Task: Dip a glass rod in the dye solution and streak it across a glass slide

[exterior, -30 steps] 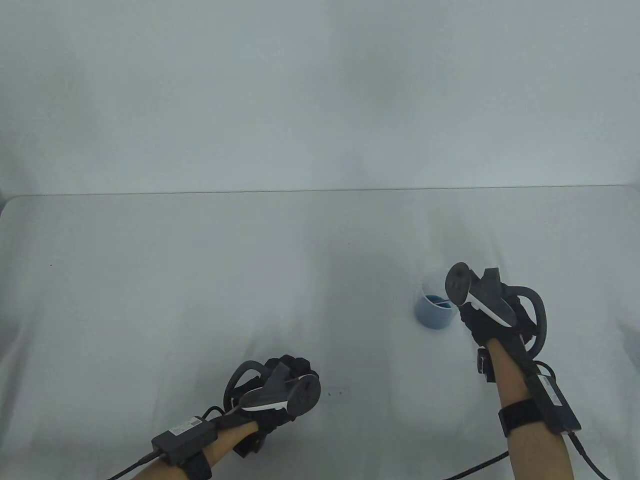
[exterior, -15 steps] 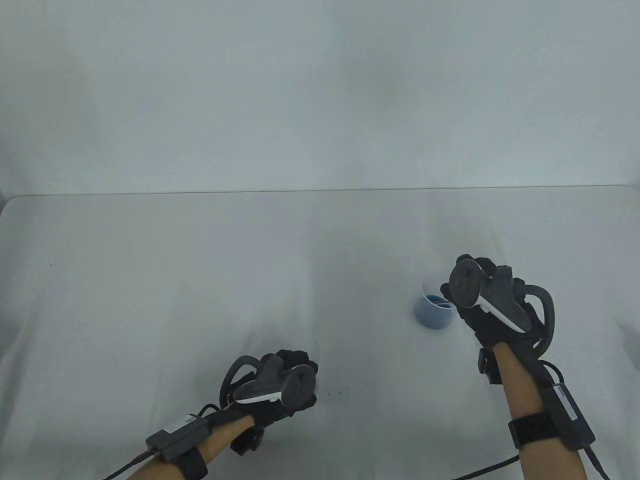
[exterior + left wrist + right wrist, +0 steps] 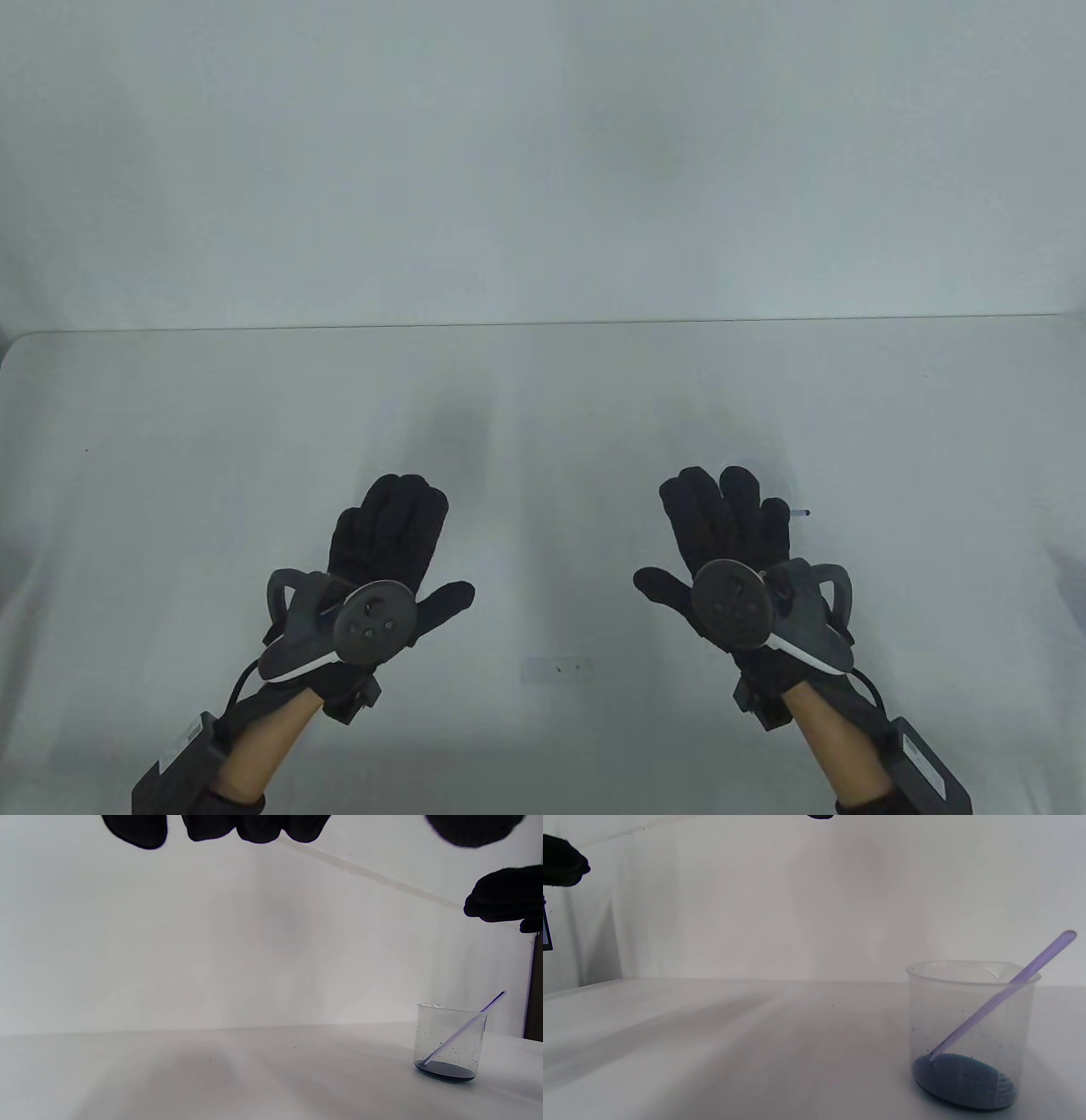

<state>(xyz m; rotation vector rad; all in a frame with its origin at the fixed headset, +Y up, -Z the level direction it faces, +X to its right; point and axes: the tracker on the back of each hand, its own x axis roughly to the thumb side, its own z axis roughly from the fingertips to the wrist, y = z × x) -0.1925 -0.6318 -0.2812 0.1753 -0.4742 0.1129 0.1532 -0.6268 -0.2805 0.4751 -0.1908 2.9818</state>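
Observation:
Both gloved hands are spread open, palms down, above the table and hold nothing. My left hand [image 3: 390, 531] is left of centre; my right hand [image 3: 721, 518] is right of centre and covers the beaker in the table view. Only the rod's blue tip [image 3: 802, 513] sticks out past its fingers. The clear beaker [image 3: 967, 1035] has dark blue dye [image 3: 963, 1079] at the bottom, and the glass rod [image 3: 1005, 993] leans inside against the rim. Beaker [image 3: 449, 1043] and rod [image 3: 462, 1029] also show in the left wrist view. The glass slide [image 3: 557, 669] lies flat between the hands, near the front.
The white table [image 3: 212, 407] runs back to a straight far edge [image 3: 543, 324] against a white wall. A cable and black wrist units hang from both forearms at the bottom of the table view.
Both hands have opened from curled to flat. The right hand left the beaker's side and now hovers over it, with the rod standing in the beaker. The left hand moved left and forward, away from the slide.

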